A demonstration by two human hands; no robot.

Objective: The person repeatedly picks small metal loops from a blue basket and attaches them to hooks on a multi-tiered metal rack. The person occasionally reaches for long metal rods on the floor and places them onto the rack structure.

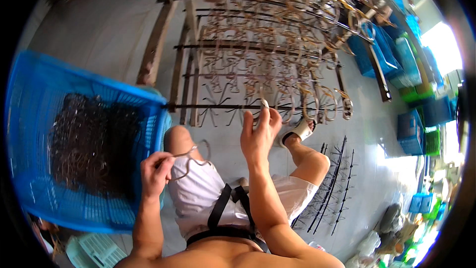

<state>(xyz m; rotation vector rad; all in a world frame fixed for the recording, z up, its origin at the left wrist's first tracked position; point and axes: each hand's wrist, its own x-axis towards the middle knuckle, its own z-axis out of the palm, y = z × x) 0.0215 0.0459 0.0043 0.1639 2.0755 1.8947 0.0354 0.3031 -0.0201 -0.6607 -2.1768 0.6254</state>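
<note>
Grey workshop floor [104,25] spreads under the seated person. Nearest, the left hand [154,171] has its grip closed on a bent wire hook [191,161], just beside the blue crate [34,119] heaped with dark hooks [94,144]. Beyond it, the right hand [258,136] pinches another hook [263,100] at the lowest rod [218,106] of the rack [258,44]. To hang it well, I judge, seat its bend fully over the rod, clear of the neighbouring hooks, before letting go.

left hand [155,171] — grips wire hook [191,161] | right hand [259,134] — at rack [258,64] | blue basket [34,134] left
</note>
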